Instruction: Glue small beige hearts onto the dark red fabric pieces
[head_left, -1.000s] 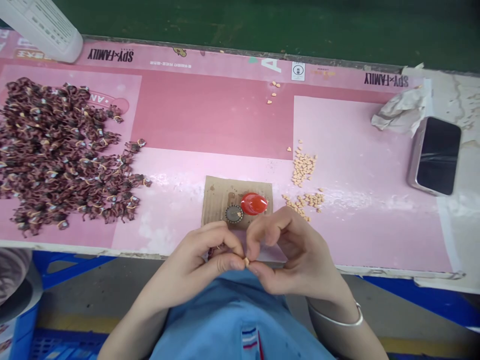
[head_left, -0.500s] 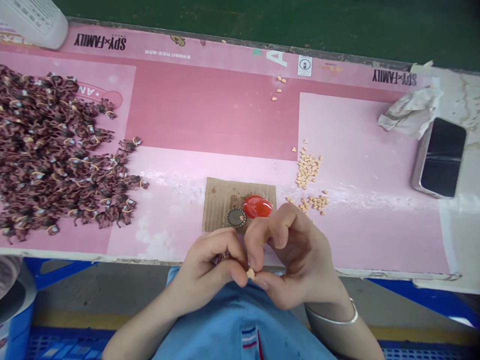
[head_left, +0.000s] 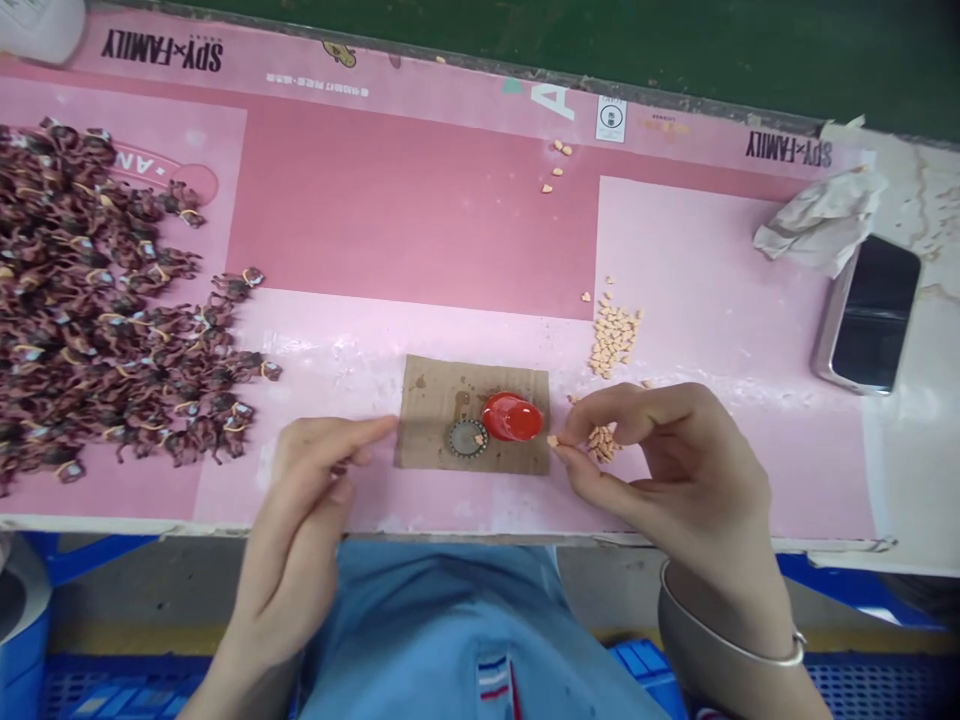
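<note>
My right hand (head_left: pixel 667 470) pinches a small beige piece (head_left: pixel 553 441) between thumb and forefinger, just right of a piece of brown cardboard (head_left: pixel 427 440). On that cardboard stand a red cup-like holder (head_left: pixel 513 417) and a round dark bottle cap (head_left: pixel 468 439) with another beige bit in it. My left hand (head_left: pixel 307 510) has its forefinger stretched to the cardboard's left edge. Its other fingers are curled around a small brown figure, of which only a dark bit shows.
Many brown figures (head_left: pixel 112 300) lie heaped at the left. Small beige pieces (head_left: pixel 615 340) are scattered right of the cardboard, partly behind my right hand. A phone (head_left: pixel 870 315) and a crumpled tissue (head_left: pixel 821 220) lie at the right. A white container (head_left: pixel 41 28) stands at the top left.
My hands have moved apart from where they met at the table's front edge. The left went left to the cardboard's edge; the right went right and up, still pinching a beige piece.
</note>
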